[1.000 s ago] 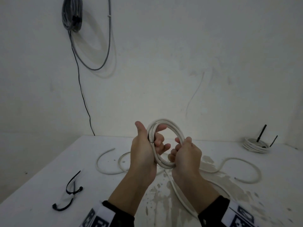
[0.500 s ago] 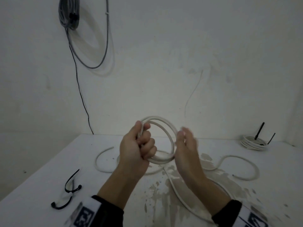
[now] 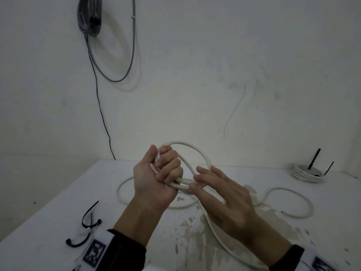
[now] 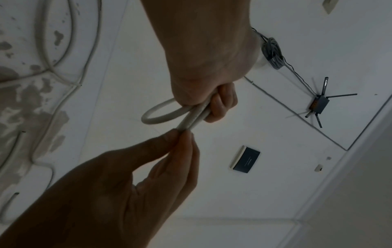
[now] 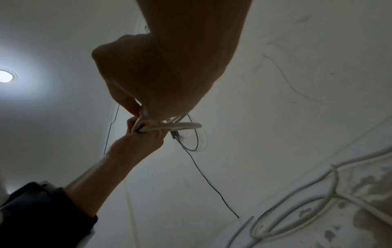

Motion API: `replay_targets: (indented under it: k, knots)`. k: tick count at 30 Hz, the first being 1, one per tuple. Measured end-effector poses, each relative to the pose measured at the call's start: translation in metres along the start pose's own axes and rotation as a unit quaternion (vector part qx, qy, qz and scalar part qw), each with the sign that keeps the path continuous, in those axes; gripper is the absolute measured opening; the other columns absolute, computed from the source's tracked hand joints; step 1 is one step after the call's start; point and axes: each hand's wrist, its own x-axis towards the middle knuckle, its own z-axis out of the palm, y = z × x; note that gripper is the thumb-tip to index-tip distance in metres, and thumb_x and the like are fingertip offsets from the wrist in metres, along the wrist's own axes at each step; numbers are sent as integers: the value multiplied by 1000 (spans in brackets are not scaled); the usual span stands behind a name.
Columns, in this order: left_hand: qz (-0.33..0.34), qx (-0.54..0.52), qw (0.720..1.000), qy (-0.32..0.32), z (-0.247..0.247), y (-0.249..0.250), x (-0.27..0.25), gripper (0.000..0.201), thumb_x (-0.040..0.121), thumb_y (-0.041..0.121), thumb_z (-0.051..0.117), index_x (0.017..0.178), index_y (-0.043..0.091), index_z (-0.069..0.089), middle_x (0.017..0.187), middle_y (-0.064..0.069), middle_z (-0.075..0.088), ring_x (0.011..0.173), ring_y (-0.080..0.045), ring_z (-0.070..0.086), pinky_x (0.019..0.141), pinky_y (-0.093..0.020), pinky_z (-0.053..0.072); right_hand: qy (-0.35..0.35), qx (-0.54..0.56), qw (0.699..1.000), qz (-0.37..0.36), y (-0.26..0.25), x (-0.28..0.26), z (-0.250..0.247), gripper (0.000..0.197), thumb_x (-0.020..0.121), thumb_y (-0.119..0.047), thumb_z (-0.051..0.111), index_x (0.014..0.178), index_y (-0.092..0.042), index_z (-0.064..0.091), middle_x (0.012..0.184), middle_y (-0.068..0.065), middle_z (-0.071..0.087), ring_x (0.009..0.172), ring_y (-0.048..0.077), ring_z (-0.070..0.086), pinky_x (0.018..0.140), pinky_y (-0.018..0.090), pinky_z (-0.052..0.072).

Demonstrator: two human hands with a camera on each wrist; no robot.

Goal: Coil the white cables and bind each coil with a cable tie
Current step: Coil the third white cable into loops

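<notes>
A white cable coil (image 3: 187, 144) of a few loops is held up over the white table (image 3: 48, 222). My left hand (image 3: 166, 170) has its fingers curled round the left side of the coil, palm toward me. My right hand (image 3: 193, 183) pinches the lower strands just right of it, the other fingers stretched out. In the left wrist view the right hand (image 4: 182, 134) pinches two parallel strands (image 4: 194, 120) coming out of the left fist. The right wrist view shows the coil (image 5: 176, 126) in the left hand (image 5: 146, 139). The rest of the cable (image 3: 289, 192) trails loose over the table.
A bound white coil (image 3: 306, 173) with a black tie sticking up lies at the back right. Loose black cable ties (image 3: 89, 220) lie at the front left. A grey cable bundle (image 3: 88, 16) hangs on the wall. The tabletop is stained in the middle.
My right hand has let go of its curled grip on the coil's right side and now pinches the lower strands with fingers stretched. The left hand has closed tighter round the coil.
</notes>
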Motion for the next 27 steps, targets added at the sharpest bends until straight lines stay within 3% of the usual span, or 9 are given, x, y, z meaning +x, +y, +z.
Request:
replay_targets:
  k: [3, 6, 8, 12, 16, 20, 23, 25, 27]
  knots:
    - [26, 22, 999, 20, 1, -5, 2, 46, 97, 36, 31, 62, 11, 45, 40, 4, 35, 25, -8, 28, 30, -16, 22, 17, 4, 1000, 8, -7, 7, 2, 8, 88, -7, 63, 93, -2, 63, 93, 18, 71, 105, 27, 65, 90, 46, 51]
    - [43, 31, 999, 13, 3, -10, 1, 46, 95, 41, 30, 61, 12, 44, 40, 6, 33, 26, -7, 30, 30, -16, 23, 24, 16, 999, 23, -14, 16, 3, 10, 86, -8, 64, 85, 2, 66, 92, 16, 69, 87, 23, 67, 81, 30, 54]
    - [50, 57, 997, 2, 4, -12, 0, 50, 92, 51, 28, 63, 13, 42, 42, 6, 33, 28, -6, 30, 31, -16, 24, 23, 27, 999, 42, -16, 17, 4, 9, 89, -11, 60, 90, -2, 60, 99, 10, 61, 79, 17, 62, 74, 19, 50]
    - [85, 124, 988, -24, 7, -17, -2, 58, 78, 70, 33, 66, 14, 41, 47, 6, 33, 32, -3, 30, 35, -16, 23, 24, 38, 995, 84, -22, 15, 9, 10, 94, -15, 54, 89, -6, 53, 101, 4, 49, 73, 13, 55, 64, 17, 46]
    - [97, 196, 976, -25, 11, -21, -2, 48, 77, 62, 40, 66, 16, 39, 44, 7, 33, 32, -2, 30, 36, -15, 22, 37, 48, 987, 149, -27, 14, 12, 23, 93, -17, 54, 78, -2, 61, 96, 2, 47, 74, 11, 52, 60, 14, 45]
    - [89, 265, 960, 26, 15, -24, -1, 46, 79, 60, 38, 64, 17, 39, 41, 7, 29, 29, -2, 25, 34, -16, 15, 45, 94, 973, 207, -32, 17, 13, 23, 86, -17, 61, 69, -1, 59, 82, 8, 54, 72, 5, 49, 64, 7, 40]
    - [-1, 320, 947, 40, 9, -10, -3, 47, 84, 59, 34, 62, 17, 40, 35, 9, 27, 25, -1, 21, 32, -15, 11, 51, 179, 954, 235, -20, 24, 1, 25, 81, -20, 63, 67, -2, 56, 77, 9, 55, 74, 10, 52, 67, 13, 43]
    - [-152, 321, 935, -2, 3, 3, -4, 47, 88, 56, 37, 61, 18, 45, 35, 10, 25, 24, -1, 22, 29, -11, 19, 50, 197, 929, 309, -4, 31, -9, 22, 83, -30, 55, 84, -8, 56, 92, 5, 54, 89, 14, 54, 77, 20, 45]
    - [-294, 299, 905, -68, 1, 11, -7, 43, 89, 53, 44, 66, 17, 50, 41, 9, 25, 29, -4, 22, 30, -12, 26, -17, 188, 894, 406, 9, 37, -14, 28, 87, -46, 47, 101, -22, 53, 104, -7, 55, 100, 4, 52, 88, 12, 39]
